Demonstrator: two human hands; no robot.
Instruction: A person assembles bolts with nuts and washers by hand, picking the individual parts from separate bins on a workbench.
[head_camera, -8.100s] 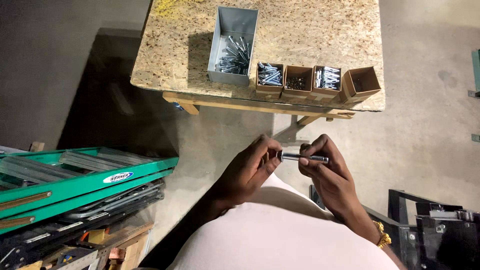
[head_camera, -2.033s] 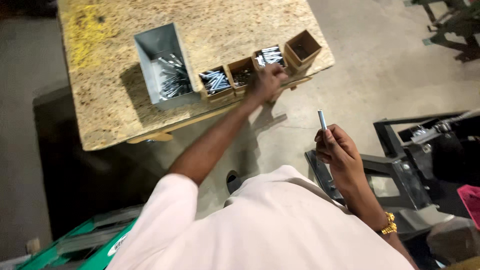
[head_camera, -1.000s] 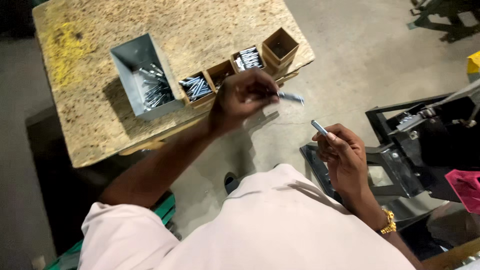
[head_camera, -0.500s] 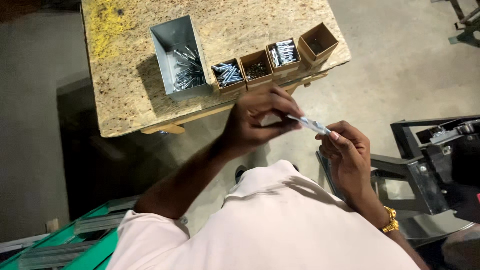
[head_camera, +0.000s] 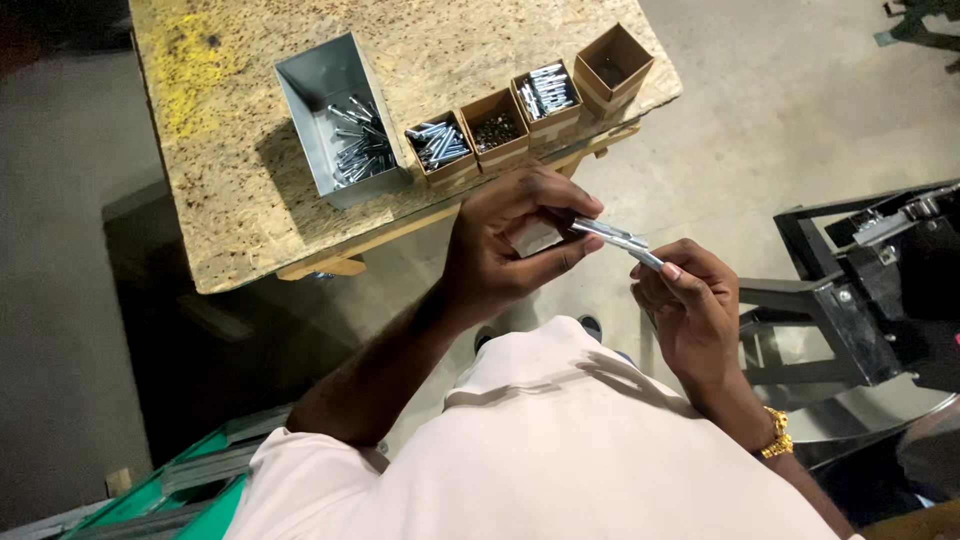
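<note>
Both hands (head_camera: 600, 260) pinching metal pin (head_camera: 618, 240), steel bin (head_camera: 318, 90) holding pins

Grey concrete floor (head_camera: 800, 110), speckled chipboard worktable (head_camera: 230, 190) on wooden frame, black metal stand (head_camera: 860, 290) at right, green rack (head_camera: 190, 495) bottom left

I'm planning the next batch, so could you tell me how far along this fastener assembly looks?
Done: one long silver metal bolt is out of the boxes and held between both hands. In hand: the left hand pinches its near end while the right hand grips the other. Left: the grey metal bin and three of the small brown cardboard boxes on the speckled wooden table hold many loose parts; how many are finished cannot be told.
</note>
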